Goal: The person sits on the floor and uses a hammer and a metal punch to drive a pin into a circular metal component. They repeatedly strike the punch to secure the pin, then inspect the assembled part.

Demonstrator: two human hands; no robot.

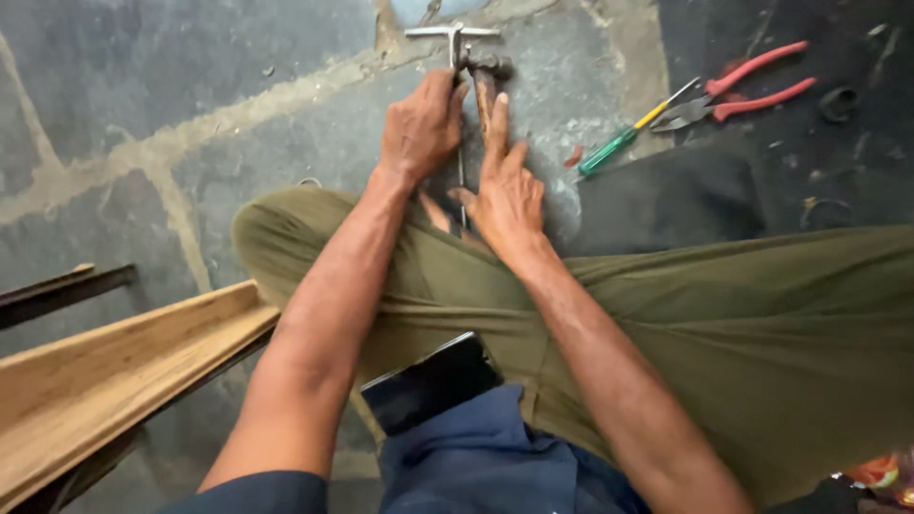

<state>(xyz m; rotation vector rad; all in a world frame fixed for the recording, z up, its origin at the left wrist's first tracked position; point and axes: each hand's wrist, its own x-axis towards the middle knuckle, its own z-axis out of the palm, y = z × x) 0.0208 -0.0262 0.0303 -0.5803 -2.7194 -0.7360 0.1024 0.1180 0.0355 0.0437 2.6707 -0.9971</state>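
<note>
wood plank (105,376): long pale board with a raised lip, rough grain, lying at the left edge of the floor on top of a dark metal bar (62,290).

floor (190,114): grey stone slabs with wide sandy mortar joints, pretty gritty looking.

left hand (419,128): fingers curled together over the thin steel rod, thumb tucked against it, so it's clamped on the left side of the tool.

T-handle tool (453,34): skinny shiny rod with a short crossbar on top, standing on the floor just past the knees, near the top middle. A rusty brown chunky piece (487,71) sits right beside the rod; can't tell exactly what it is.

right hand (505,190): index finger stretched straight up along the rusty piece, other fingers folded loosely, palm pressed against the rod's lower part.

trousers (743,324): olive green cloth, soft folds, legs crossed.

phone (433,381): flat glossy black slab poking out of a blue pocket.

screwdriver (628,138): green translucent handle, yellow collar, thin shaft, on the floor right of the hands.

pliers (747,90): red rubbery handles, dark jaws touching the screwdriver tip, toward the top right corner.
</note>
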